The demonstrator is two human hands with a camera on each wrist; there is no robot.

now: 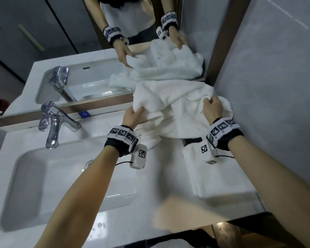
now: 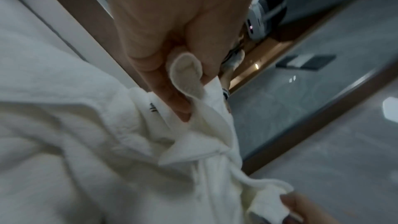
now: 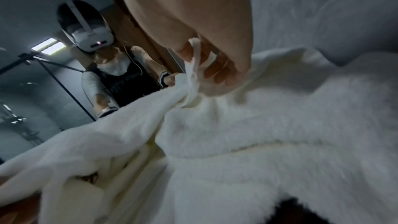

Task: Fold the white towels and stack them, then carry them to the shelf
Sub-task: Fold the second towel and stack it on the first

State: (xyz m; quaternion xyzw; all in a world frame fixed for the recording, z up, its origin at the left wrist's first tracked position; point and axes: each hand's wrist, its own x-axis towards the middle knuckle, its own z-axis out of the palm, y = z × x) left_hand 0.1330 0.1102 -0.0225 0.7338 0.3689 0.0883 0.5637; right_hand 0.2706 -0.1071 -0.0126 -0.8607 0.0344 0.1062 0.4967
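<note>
The crumpled white terry towel [image 1: 170, 106] lies bunched on the white desk [image 1: 150, 176] against the mirror, beside a folded white towel stack [image 1: 217, 172]. The left hand [image 1: 132, 114] pinches 1 edge, fingers [image 2: 172, 91] clamped on cloth; the right hand [image 1: 212, 109] grips another. To fold well, lift, pull both corners apart until the hem runs taut, then lay it flat.

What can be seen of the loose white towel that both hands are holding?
The loose white towel is thick, fluffy terry cloth, rumpled and unfolded, bunched on the white counter against the mirror and the grey side wall. The left hand pinches its left edge and the right hand grips its right edge. Its near part drapes over the back of the folded white towels.
</note>
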